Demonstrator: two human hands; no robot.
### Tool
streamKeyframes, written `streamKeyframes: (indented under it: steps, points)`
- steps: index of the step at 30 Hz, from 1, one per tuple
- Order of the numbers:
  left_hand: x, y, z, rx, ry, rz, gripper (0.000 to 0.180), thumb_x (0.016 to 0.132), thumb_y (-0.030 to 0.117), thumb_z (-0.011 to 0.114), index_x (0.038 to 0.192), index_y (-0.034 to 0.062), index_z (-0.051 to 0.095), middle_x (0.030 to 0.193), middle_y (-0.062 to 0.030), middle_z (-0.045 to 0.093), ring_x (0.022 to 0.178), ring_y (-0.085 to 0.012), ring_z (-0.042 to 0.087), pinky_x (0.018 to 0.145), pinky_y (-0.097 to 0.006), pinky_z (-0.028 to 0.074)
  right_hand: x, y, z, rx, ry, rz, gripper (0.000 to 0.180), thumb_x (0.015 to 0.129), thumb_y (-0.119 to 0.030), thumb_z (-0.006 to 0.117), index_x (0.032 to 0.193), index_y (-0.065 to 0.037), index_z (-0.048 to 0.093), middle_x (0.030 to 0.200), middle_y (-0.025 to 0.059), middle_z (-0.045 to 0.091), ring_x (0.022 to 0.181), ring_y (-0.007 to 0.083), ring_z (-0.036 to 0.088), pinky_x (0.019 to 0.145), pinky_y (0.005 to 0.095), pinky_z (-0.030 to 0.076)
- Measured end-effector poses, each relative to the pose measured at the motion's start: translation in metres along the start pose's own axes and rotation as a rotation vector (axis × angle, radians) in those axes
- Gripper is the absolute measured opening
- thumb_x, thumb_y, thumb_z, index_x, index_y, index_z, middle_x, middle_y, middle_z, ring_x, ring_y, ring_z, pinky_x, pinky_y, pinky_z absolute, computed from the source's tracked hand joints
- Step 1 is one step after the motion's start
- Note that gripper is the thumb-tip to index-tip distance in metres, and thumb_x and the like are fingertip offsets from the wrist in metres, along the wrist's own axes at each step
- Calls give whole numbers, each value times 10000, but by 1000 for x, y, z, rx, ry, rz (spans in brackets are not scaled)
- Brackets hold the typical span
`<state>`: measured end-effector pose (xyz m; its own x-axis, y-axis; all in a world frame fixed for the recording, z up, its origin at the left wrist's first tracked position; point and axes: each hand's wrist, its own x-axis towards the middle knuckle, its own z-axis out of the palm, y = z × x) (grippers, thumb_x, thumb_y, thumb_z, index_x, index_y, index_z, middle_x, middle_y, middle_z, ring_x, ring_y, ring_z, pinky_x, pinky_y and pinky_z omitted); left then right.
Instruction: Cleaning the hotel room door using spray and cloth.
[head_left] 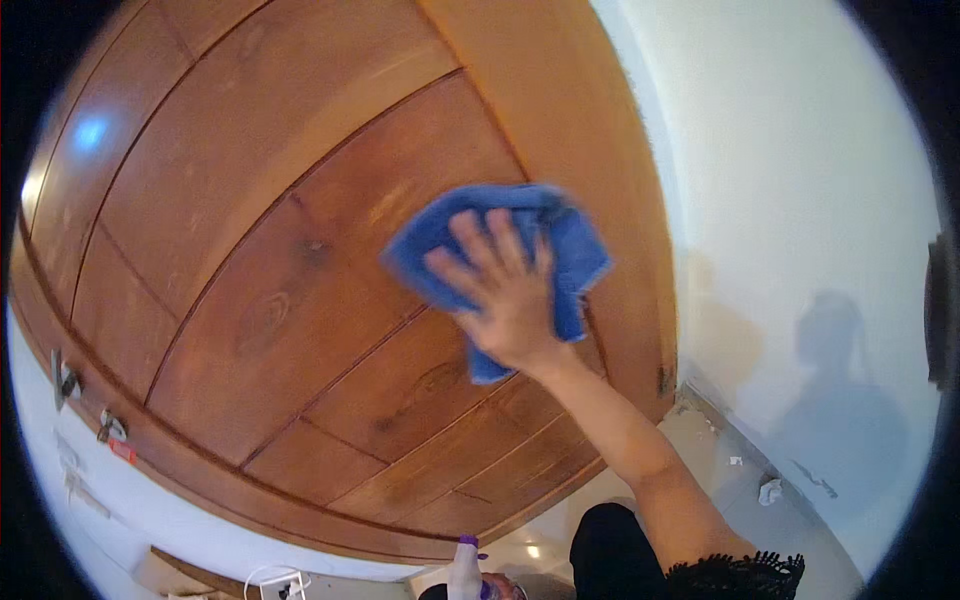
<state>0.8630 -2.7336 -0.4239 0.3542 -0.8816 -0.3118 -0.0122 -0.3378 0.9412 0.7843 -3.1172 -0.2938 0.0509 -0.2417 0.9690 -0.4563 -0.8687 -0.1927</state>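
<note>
My right hand (505, 300) lies flat with fingers spread on a blue cloth (575, 250), pressing it against a brown wooden door (370, 250). Both hand and cloth are slightly blurred. The cloth's corners stick out around the palm. At the bottom edge, my left hand (507, 587) shows only in part, closed by a white spray bottle with a purple top (466, 567). Most of that hand and the bottle's lower part are cut off.
Metal latch hardware (112, 428) sits along the door's left edge. A pale wall (800, 180) rises on the right, carrying a shadow. Crumpled white scraps (769, 491) lie on the tiled floor beside it. A white wired box (285, 585) is at lower left.
</note>
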Motion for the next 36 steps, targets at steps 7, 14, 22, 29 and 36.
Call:
streamKeyframes:
  steps: [7,14,22,29,36]
  points:
    - [-24,-25,-15,21,126,91,318,772,154,716,1028,48,558,897,-36,570,830,-148,544,743,-291,462,-67,-75,-1,302,-682,-623,581,770,-129,538,1305,-334,445,1472,8,274,1305,267,334,1080,535,191]
    - [-37,-57,-45,-118,120,129,336,762,168,724,1031,47,563,898,-36,575,829,-148,548,741,-294,464,40,-63,12,-116,-51,-138,604,733,-253,654,1300,-343,466,1475,60,257,1354,322,199,1040,621,83]
    - [-33,-49,-50,-270,84,341,339,724,95,735,997,43,540,909,-61,581,893,-162,555,822,-330,440,-20,-170,28,151,-583,-821,650,707,-125,608,1296,-353,456,1452,-25,308,1303,260,324,1044,593,191]
    - [-68,-46,-70,-251,174,279,286,705,81,746,914,37,557,841,-45,595,816,-147,574,777,-306,449,18,-137,37,92,-365,-568,639,680,-162,657,1270,-351,500,1400,-4,400,1249,298,385,1066,550,168]
    - [-69,-41,-71,-195,273,319,336,689,141,763,939,31,567,828,-38,623,758,-124,592,725,-280,470,9,-243,77,114,-410,-795,738,688,-181,658,1343,-379,382,1447,-29,323,1305,250,313,1019,595,186]
